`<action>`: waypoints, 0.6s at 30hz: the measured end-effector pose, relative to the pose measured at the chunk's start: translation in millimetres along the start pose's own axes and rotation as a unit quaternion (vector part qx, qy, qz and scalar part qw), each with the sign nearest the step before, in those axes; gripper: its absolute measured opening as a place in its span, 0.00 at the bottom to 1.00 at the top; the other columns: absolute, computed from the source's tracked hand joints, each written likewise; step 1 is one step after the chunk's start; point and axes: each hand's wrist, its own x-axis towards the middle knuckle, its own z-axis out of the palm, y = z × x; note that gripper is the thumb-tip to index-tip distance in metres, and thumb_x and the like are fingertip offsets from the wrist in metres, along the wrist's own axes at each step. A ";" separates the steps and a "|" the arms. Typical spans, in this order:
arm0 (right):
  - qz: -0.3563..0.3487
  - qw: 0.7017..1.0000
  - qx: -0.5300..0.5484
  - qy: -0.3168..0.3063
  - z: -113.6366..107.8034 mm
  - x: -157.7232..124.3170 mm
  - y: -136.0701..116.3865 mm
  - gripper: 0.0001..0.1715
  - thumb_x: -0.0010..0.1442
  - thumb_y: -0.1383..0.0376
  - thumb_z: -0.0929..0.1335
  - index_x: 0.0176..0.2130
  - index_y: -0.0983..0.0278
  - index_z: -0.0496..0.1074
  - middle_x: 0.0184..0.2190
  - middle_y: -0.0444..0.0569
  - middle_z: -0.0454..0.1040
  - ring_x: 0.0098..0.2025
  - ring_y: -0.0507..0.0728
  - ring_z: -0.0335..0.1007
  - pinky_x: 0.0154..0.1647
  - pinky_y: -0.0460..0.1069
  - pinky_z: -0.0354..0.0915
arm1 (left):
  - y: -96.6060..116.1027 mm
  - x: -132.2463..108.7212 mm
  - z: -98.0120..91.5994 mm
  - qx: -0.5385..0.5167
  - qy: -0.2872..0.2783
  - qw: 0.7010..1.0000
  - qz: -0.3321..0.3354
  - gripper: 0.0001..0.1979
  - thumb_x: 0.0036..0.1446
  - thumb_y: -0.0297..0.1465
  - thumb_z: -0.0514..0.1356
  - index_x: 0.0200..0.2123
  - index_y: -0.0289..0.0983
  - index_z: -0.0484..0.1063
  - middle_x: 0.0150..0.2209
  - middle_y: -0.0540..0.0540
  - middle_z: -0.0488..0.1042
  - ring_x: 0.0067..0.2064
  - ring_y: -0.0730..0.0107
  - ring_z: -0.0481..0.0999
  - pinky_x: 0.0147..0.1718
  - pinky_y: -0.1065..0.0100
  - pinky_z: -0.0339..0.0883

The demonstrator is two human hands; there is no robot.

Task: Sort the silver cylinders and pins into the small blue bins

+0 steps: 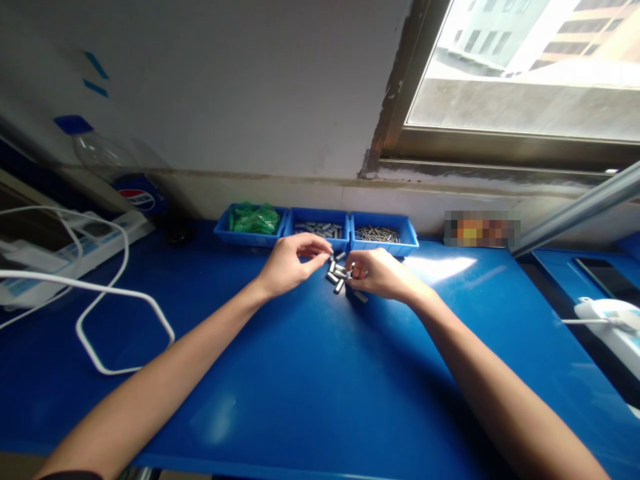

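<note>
On the blue tabletop lies a loose pile of short metal cylinders (pixel 339 287), grey and shiny. My left hand (pixel 295 265) is at the pile's left, its thumb and fingertips brought close together in a pinch. Whatever may be between those tips is too small to make out. At the right side of the pile, my right hand (pixel 380 273) has its fingers curled in toward the thumb. A small pale bit shows at its fingertips, but I cannot tell its kind. Part of the pile is hidden by the right hand.
Three joined blue bins stand behind my hands: green plastic (pixel 255 219), similar metal cylinders (pixel 320 230), and thin brass-coloured pins (pixel 377 235). White cables (pixel 160 313) and a power strip (pixel 30 287) lie left, near a bottle (pixel 107 157). A phone (pixel 610 277) rests far right.
</note>
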 end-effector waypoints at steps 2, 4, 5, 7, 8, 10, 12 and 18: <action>-0.004 1.000 0.006 0.002 -0.5 0.0 -0.5 0.11 0.52 0.70 0.72 0.38 0.61 0.78 0.30 0.43 0.81 0.30 0.53 0.75 0.30 0.45 0.63 | 2.4 -1.4 1.2 0.028 -0.030 0.999 0.007 0.08 0.59 0.34 0.66 0.39 0.36 0.83 0.44 0.43 0.85 0.44 0.61 0.85 0.47 0.63 0.79; -0.006 1.000 0.005 0.008 -2.9 0.1 -0.6 0.13 0.51 0.71 0.72 0.38 0.61 0.78 0.29 0.43 0.81 0.30 0.53 0.75 0.30 0.45 0.63 | 4.5 -2.4 1.9 0.044 -0.050 0.998 0.006 0.09 0.60 0.34 0.65 0.40 0.37 0.83 0.43 0.44 0.85 0.43 0.62 0.85 0.46 0.64 0.79; -0.004 1.000 0.007 0.010 -4.9 0.1 -0.9 0.13 0.50 0.72 0.72 0.38 0.62 0.79 0.29 0.43 0.80 0.30 0.53 0.75 0.30 0.45 0.63 | 5.5 -2.6 2.0 0.049 -0.055 0.997 0.003 0.09 0.60 0.34 0.65 0.40 0.37 0.83 0.43 0.44 0.85 0.43 0.62 0.85 0.46 0.64 0.79; 0.006 1.000 0.022 0.015 -10.2 -0.1 -1.8 0.14 0.49 0.72 0.72 0.38 0.63 0.80 0.27 0.43 0.80 0.28 0.53 0.75 0.29 0.45 0.63 | 7.2 -2.9 1.9 0.055 -0.060 0.997 -0.005 0.09 0.61 0.35 0.65 0.40 0.37 0.83 0.42 0.45 0.85 0.42 0.62 0.85 0.46 0.65 0.78; 0.014 0.999 0.035 0.022 -13.3 -0.2 -2.5 0.13 0.49 0.72 0.72 0.37 0.63 0.81 0.27 0.43 0.80 0.28 0.53 0.75 0.29 0.45 0.63 | 7.9 -3.0 1.8 0.055 -0.063 0.996 -0.007 0.10 0.61 0.35 0.65 0.41 0.37 0.83 0.42 0.45 0.85 0.42 0.62 0.85 0.46 0.65 0.78; 0.039 0.995 0.080 0.041 -19.7 -0.6 -3.8 0.11 0.50 0.70 0.72 0.36 0.64 0.82 0.26 0.44 0.79 0.28 0.54 0.75 0.29 0.46 0.65 | 8.8 -2.9 1.8 0.050 -0.066 0.996 -0.013 0.10 0.61 0.36 0.65 0.41 0.38 0.83 0.43 0.45 0.85 0.43 0.61 0.85 0.46 0.64 0.78; 0.066 0.983 0.162 0.050 -24.6 -0.9 -4.2 0.09 0.51 0.68 0.74 0.35 0.64 0.84 0.27 0.46 0.80 0.30 0.56 0.78 0.30 0.47 0.67 | 8.9 -3.0 2.2 0.033 -0.070 0.997 -0.023 0.11 0.61 0.37 0.65 0.43 0.38 0.82 0.43 0.45 0.85 0.43 0.61 0.85 0.46 0.64 0.78; 0.075 0.884 0.453 0.084 -18.4 2.3 -0.2 0.17 0.48 0.57 0.81 0.34 0.66 0.83 0.32 0.51 0.83 0.38 0.60 0.82 0.47 0.53 0.76 | 7.0 -4.6 6.7 -0.052 -0.078 0.995 -0.046 0.15 0.59 0.41 0.69 0.46 0.39 0.78 0.43 0.44 0.84 0.45 0.58 0.85 0.48 0.60 0.80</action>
